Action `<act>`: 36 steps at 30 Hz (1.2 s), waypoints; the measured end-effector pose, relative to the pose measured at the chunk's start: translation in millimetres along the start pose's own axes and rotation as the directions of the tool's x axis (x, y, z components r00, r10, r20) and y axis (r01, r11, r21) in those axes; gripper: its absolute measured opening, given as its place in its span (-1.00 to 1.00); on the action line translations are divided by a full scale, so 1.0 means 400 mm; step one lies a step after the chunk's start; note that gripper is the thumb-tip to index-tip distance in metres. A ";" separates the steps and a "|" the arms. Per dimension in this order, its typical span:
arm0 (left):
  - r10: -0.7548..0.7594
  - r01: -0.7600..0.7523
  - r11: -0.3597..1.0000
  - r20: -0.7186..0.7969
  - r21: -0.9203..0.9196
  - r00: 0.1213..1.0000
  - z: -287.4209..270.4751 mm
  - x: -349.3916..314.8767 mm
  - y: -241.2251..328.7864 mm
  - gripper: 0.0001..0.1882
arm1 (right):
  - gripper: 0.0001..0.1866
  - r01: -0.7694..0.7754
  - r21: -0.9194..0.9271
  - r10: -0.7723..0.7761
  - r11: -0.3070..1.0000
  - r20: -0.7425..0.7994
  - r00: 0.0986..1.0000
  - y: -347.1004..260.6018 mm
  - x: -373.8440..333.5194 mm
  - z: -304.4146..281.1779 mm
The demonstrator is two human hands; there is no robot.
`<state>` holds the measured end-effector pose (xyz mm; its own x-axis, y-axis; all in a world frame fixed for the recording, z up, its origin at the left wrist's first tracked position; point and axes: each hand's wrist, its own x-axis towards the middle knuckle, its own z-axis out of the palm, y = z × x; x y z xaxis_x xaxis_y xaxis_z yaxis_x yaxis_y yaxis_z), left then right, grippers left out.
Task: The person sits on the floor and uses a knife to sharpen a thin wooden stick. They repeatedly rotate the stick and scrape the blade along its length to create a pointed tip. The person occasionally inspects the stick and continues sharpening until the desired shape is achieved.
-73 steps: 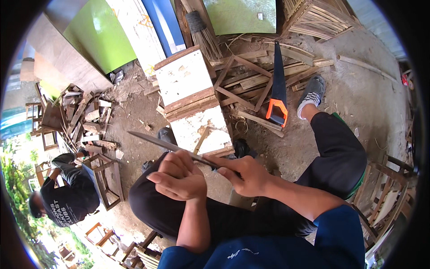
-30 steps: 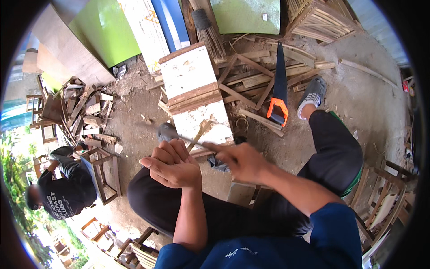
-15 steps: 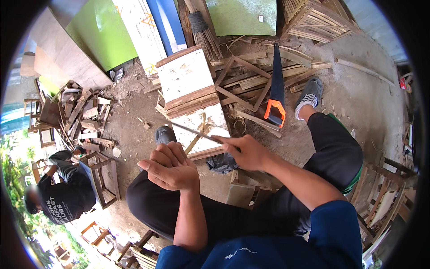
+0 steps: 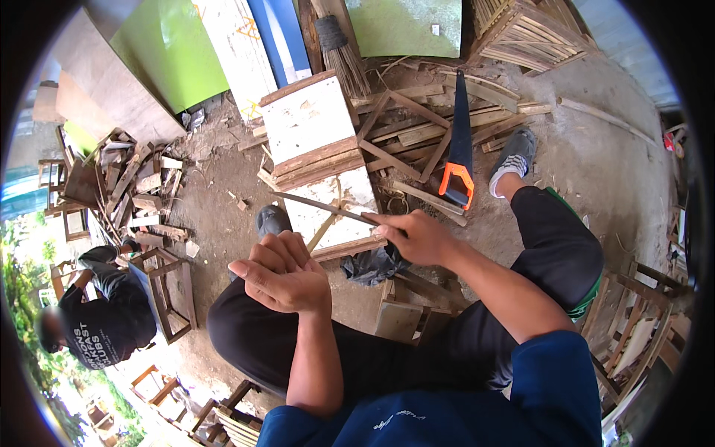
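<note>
Head view
Right hand (image 4: 417, 237): closed around one end of a thin dark stick (image 4: 322, 208), knuckles up.
Thin dark stick: runs from the right hand up and to the left, across the front of the white wooden box (image 4: 316, 153).
Left hand (image 4: 283, 272): curled, fingers folded in; whether it grips anything I cannot tell. It sits below the white wooden box, just left of the right hand, and is not touching the stick.
White wooden box: stands on the dirt floor (image 4: 216, 216) ahead of the person's knees, brown slats across its middle.
Handsaw (image 4: 458, 149): orange handle, lies on loose wooden slats to the right of the box.
Broom (image 4: 344, 52): leans just behind the box.
Another person (image 4: 100, 313): dark shirt, crouches well to the left of the box beside a small wooden frame (image 4: 167, 287).
</note>
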<state>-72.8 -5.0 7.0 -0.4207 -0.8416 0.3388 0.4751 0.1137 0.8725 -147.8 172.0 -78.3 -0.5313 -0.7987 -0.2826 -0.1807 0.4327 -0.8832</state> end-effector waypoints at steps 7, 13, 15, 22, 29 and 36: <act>-0.010 0.010 1.000 -0.001 -0.025 1.000 -0.005 0.008 0.001 -0.39 | -0.56 -0.012 0.026 0.012 1.000 -0.003 1.000 0.011 0.010 -0.029; -0.054 0.052 0.998 -0.057 -0.036 0.997 0.014 -0.022 0.027 -0.37 | -0.58 -0.091 -0.101 0.103 0.991 0.116 0.988 0.017 -0.023 -0.062; -0.101 0.100 0.994 -0.033 -0.053 0.994 0.014 -0.038 0.039 -0.36 | -0.57 -0.093 -0.120 0.107 0.988 0.109 0.988 0.020 -0.049 -0.068; -0.113 0.114 0.990 0.015 -0.078 0.994 0.014 -0.051 0.028 -0.37 | -0.56 0.013 -0.006 -0.012 1.000 0.109 0.994 0.020 -0.114 -0.057; -0.089 0.091 0.995 0.039 -0.030 0.995 0.010 -0.046 0.027 -0.39 | -0.57 -0.032 0.003 0.031 0.999 0.081 0.996 0.065 -0.078 -0.082; -0.057 0.059 0.997 0.051 -0.058 0.997 0.008 -0.053 0.027 -0.40 | -0.55 0.046 0.078 -0.055 0.996 0.117 0.992 0.062 -0.094 -0.064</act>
<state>-61.4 15.9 10.5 -0.4859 -0.8185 0.3064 0.4929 0.0329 0.8694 -153.6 223.4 -80.0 -0.4198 -0.8648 -0.2756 -0.1395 0.3615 -0.9219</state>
